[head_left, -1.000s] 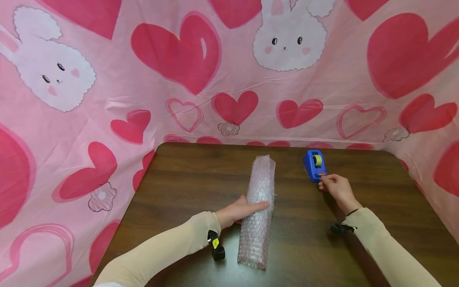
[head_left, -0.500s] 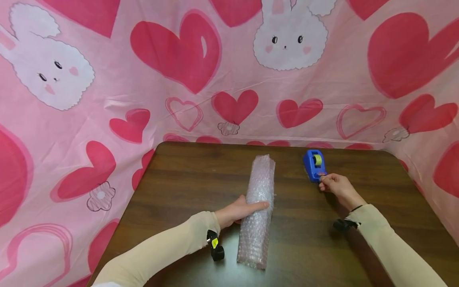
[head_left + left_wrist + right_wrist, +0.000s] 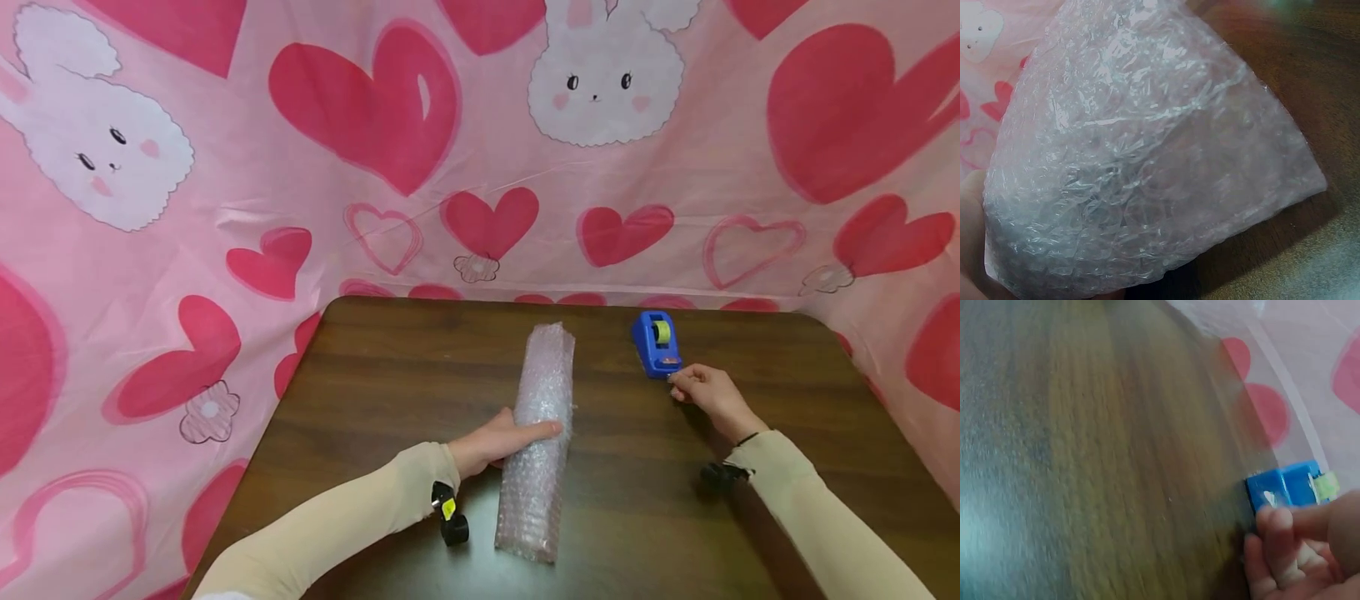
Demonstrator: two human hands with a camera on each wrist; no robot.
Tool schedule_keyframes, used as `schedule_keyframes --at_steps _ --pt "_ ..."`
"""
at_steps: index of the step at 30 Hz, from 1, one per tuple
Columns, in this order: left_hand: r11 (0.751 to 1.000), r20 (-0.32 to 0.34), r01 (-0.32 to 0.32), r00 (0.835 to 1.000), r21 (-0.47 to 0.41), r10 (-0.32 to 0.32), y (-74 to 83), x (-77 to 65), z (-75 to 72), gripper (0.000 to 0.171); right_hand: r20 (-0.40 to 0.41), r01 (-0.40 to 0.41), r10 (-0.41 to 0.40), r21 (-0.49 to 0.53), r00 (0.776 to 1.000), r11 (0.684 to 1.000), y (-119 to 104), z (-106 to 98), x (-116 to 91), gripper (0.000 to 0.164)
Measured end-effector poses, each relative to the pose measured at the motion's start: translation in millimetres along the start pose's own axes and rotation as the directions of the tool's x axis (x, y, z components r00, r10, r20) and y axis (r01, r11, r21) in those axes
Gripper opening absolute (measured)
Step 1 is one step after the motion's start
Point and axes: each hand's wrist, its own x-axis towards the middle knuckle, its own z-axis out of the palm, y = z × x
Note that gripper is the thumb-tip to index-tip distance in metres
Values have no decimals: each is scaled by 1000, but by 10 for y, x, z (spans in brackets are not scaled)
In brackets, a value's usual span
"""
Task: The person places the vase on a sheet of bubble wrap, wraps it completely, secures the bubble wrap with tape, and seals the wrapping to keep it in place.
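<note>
A long roll of bubble wrap (image 3: 542,483) lies lengthwise on the table. My left hand (image 3: 498,442) grips it around the middle from the left, thumb across the top. In the left wrist view the bubble wrap (image 3: 1147,156) fills most of the picture and covers the fingers. To the right, a blue tape dispenser (image 3: 654,343) with a yellowish tape core stands near the back. My right hand (image 3: 712,398) is at its front end, thumb and finger pinched together on the end of the clear tape. The tape itself barely shows; the right wrist view has the pinching fingertips (image 3: 1280,519) by the dispenser's front.
The dark wooden table (image 3: 390,367) has rounded back corners. A pink curtain (image 3: 510,150) printed with hearts and rabbits hangs along the back and sides. Black cameras are strapped to both wrists.
My right hand has drawn very slightly away from the dispenser's front, fingertips still pinched. The left hand and the bubble wrap have stayed in place.
</note>
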Motion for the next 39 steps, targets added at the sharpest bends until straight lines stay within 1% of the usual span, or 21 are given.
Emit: schedule_keyframes --at_steps 2,3,5,7,9,10,14,17,22,27,34,39 --pt "1000 4 0 1000 0 0 -1 -1 -17 108 35 15 -17 53 999 998 -1 -14 8 36" --pt "1000 7 1 1000 1 -1 0 0 -23 109 41 20 -22 56 999 998 -10 -19 5 40" --pt "1000 18 2 1000 -2 -2 -3 1 -31 110 28 27 -28 14 999 1000 -44 -13 -19 47" --pt "1000 24 0 1000 -6 0 -6 5 -38 109 -7 28 -29 -55 1000 998 -102 22 -50 52" --pt "1000 25 -3 1000 -8 3 -2 2 -44 108 -44 33 -38 -104 998 994 -181 74 -85 52" --pt "1000 27 -6 1000 -10 6 0 1 -45 107 -53 38 -44 -112 998 993 -221 98 -105 52" --pt "1000 34 -12 999 -15 12 9 -6 -51 105 -62 91 -94 -42 994 995 -376 196 -164 44" --pt "1000 38 -12 999 -15 13 7 -4 -53 104 -78 129 -130 -14 988 991 -469 258 -198 43" --pt "1000 38 -10 999 -15 11 -5 4 -50 105 -107 134 -134 -3 985 991 -566 316 -245 46" --pt "1000 27 -11 1000 -5 11 -2 0 -46 107 -111 133 -124 82 986 988 -614 348 -303 50" --pt "999 37 -28 999 -16 29 5 -8 -51 104 -86 179 -165 189 983 966 -667 410 -382 49" --pt "999 41 -29 999 -26 30 -3 -12 -44 105 -70 206 -194 257 978 944 -710 462 -438 56"
